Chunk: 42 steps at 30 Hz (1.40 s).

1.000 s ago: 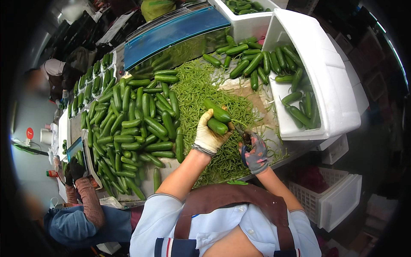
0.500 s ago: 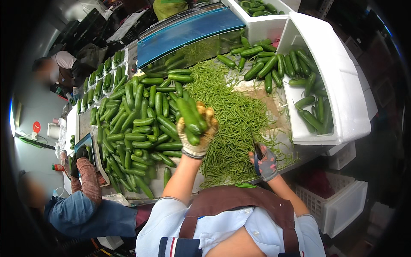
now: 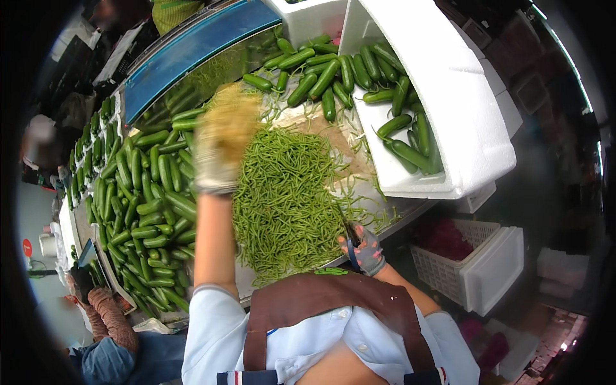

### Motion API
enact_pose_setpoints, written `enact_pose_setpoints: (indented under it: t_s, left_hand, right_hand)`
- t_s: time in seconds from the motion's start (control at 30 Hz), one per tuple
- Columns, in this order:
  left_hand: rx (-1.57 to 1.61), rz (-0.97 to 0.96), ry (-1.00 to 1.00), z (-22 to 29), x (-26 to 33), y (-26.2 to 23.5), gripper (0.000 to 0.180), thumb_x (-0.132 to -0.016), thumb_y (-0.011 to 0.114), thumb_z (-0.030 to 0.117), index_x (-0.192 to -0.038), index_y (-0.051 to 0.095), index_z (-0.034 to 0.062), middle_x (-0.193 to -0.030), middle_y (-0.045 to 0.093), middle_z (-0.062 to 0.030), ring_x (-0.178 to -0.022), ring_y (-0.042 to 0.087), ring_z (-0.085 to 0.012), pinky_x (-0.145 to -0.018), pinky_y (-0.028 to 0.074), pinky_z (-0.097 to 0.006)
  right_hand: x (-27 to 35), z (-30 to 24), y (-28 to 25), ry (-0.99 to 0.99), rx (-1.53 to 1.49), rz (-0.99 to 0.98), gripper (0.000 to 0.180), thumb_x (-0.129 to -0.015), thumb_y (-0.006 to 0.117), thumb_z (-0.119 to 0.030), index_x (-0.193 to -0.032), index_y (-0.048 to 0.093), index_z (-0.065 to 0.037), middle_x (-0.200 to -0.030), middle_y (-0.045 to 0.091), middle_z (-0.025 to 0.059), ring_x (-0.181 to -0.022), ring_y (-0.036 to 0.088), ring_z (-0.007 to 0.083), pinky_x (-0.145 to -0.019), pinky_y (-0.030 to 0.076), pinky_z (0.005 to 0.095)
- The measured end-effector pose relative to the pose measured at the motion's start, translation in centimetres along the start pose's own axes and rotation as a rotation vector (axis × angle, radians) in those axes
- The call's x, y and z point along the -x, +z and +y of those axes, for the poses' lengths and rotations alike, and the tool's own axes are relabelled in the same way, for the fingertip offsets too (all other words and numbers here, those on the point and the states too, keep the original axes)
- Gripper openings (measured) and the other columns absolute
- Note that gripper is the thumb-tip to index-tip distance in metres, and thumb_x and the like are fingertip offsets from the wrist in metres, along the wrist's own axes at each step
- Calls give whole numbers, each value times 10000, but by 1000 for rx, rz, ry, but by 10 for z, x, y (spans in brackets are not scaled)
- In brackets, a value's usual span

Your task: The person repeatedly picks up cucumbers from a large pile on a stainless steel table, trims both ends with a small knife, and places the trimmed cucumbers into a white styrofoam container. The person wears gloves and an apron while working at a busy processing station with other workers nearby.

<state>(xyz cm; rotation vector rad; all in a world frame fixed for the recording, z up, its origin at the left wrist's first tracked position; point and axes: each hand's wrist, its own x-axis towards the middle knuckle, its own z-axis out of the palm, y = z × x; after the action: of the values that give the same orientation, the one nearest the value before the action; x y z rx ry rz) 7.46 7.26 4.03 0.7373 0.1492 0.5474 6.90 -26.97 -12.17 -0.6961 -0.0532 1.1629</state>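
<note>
My left hand [image 3: 228,138], in a pale yellowish glove, is smeared by motion above the border between the cucumbers [image 3: 151,199] and the green beans [image 3: 289,192]. Whether its fingers hold anything does not show. At the near right edge of the bean heap, my right hand [image 3: 367,252], in a grey glove with pink patches, is closed on scissors [image 3: 351,239]. Their dark blades point toward the beans, and a blue handle shows beside the fingers. The cucumbers form a large pile left of the beans.
A white foam box [image 3: 462,122] lies on its side at the right, with cucumbers spilling from it. Behind the beans runs a blue-topped glass panel [image 3: 192,54]. A white crate [image 3: 443,263] stands below the table's right side. A co-worker's arm [image 3: 112,314] is at lower left.
My left hand, which gripped cucumbers, has moved up and away to the far side in a blur; no cucumbers show in it. My right hand keeps the scissors. The whole view has shifted.
</note>
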Motion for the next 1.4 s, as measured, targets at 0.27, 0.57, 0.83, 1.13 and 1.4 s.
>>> enact_pose_setpoints:
  t_s: [0.27, 0.57, 0.83, 1.13, 1.4]
  left_hand:
    - [-1933, -1050, 111, -217, -52, 120, 405, -686, 620, 213, -1042, 562, 28, -913, 600, -123, -889, 575, -231, -782, 440, -376]
    - [-1865, -1123, -303, -211, -53, 100, 299, -714, 600, 307, -916, 627, 89, -823, 622, -114, -763, 614, -215, -676, 493, -334]
    - [-209, -215, -628, -108, 6, 1, 540, -743, 672, 239, -1183, 454, 14, -1070, 563, -129, -942, 569, -242, -869, 444, -376]
    - [627, 284, -525, -93, 45, 15, 368, -775, 653, 173, -1089, 506, 50, -1066, 562, -119, -978, 559, -238, -703, 525, -287]
    - [548, 520, -465, -90, 73, 22, 318, -801, 614, 161, -1071, 505, 34, -1008, 580, -109, -952, 570, -242, -716, 535, -318]
  right_hand:
    - [33, -20, -19, 56, -418, 94, 285, -859, 471, -140, -1128, 444, -47, -920, 563, 160, -589, 482, 107, -590, 442, 220]
    - [33, 9, -74, 94, -425, -44, 278, -894, 432, -190, -1134, 456, -54, -1035, 545, 167, -607, 492, 136, -565, 448, 235]
    - [13, -3, -22, -90, 86, 192, 305, -866, 448, -189, -1114, 464, -12, -1038, 523, 166, -689, 525, 172, -607, 464, 257]
    - [-40, -27, 17, -553, 1145, 423, 371, -782, 545, -158, -1114, 470, -9, -964, 551, 93, -788, 554, 207, -629, 471, 287]
    - [-65, -45, 27, -628, 1060, 237, 371, -780, 537, -150, -1101, 469, 22, -880, 554, 133, -768, 546, 237, -603, 457, 302]
